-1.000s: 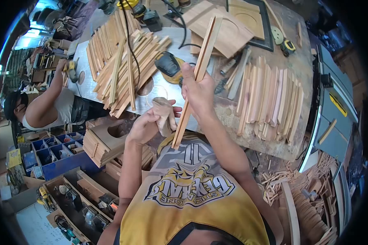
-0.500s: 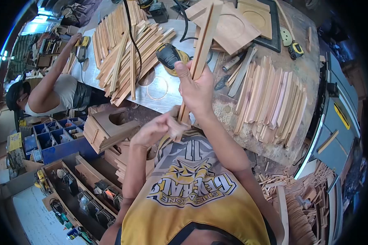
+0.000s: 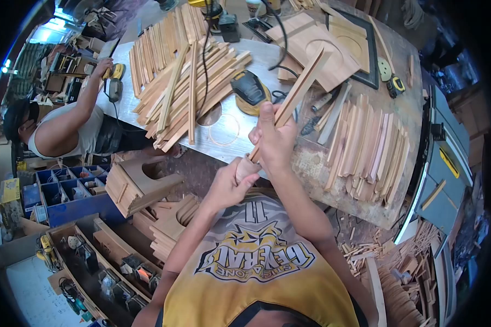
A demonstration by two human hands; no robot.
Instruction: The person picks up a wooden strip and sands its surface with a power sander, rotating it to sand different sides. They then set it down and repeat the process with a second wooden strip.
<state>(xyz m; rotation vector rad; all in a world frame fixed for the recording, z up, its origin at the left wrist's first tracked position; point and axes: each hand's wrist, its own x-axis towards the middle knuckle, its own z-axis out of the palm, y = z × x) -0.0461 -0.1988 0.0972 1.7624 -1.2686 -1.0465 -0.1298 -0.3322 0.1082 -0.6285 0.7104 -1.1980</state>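
My right hand (image 3: 276,143) is closed around a grooved wooden strip (image 3: 306,80), thumb lying along it. The strip slants up and away to the right. At its lower end, my left hand (image 3: 232,181) is wrapped round the wood with a pale folded piece (image 3: 246,169) that looks like sandpaper, pressed against the strip. Just beyond my hands, a yellow and black power sander (image 3: 250,91) rests on the silvery board (image 3: 232,150). To its left lies a loose pile of wooden strips (image 3: 174,103).
More strips (image 3: 365,147) lie in a row on the worn worktable (image 3: 305,163) at right, near a tape measure (image 3: 395,85) and wooden panels (image 3: 305,46). At left, a co-worker (image 3: 65,128) reaches to another sander (image 3: 114,82). Stacked cut-out boards (image 3: 139,185) and tool bins (image 3: 73,204) stand below.
My left hand has closed round the strip's lower end, where it was blurred before. The strip now tilts further right, and the whole view has shifted slightly.
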